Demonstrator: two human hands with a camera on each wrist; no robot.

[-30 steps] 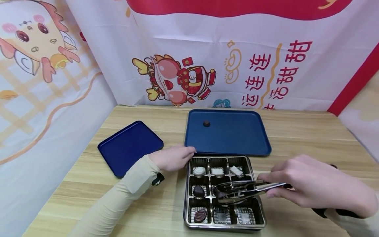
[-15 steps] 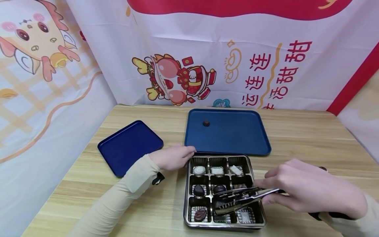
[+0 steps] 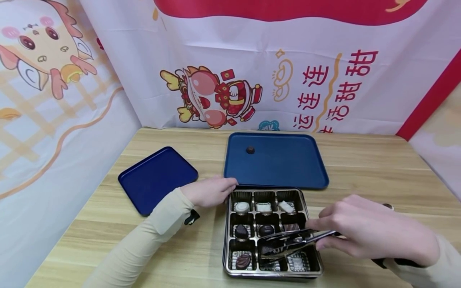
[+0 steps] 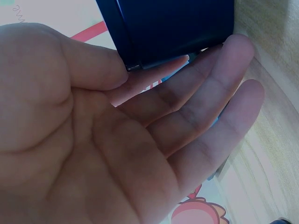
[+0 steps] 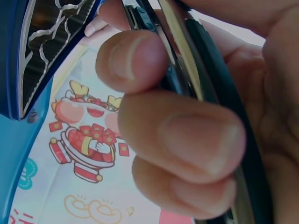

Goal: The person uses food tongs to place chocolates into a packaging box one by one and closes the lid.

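A black and gold nine-compartment chocolate box (image 3: 312, 276) stands on the table. My left hand (image 3: 209, 192) grips its far left corner, thumb and fingers on either side of the dark box wall (image 4: 173, 32) in the left wrist view. My right hand (image 3: 374, 230) holds metal tongs (image 3: 318, 237), fingers curled round the handles. The tongs' tips reach into the near middle compartment, about a dark chocolate (image 3: 268, 249) partly hidden by them. White chocolates (image 3: 264, 207) fill the far row. Dark ones (image 3: 241, 231) lie in the middle row, and a leaf-shaped one (image 3: 243, 261) is near left.
Behind the box lies a large blue tray (image 3: 288, 160) bearing one small dark chocolate (image 3: 250, 149). A smaller navy tray (image 3: 158, 176) sits at the left, beyond the left forearm. A printed cloth (image 3: 216, 40) hangs along the table's back edge.
The tongs have moved toward me from over the centre compartment into the near middle one, where a dark chocolate now shows. The centre chocolate has come into view. My left hand has stayed put.
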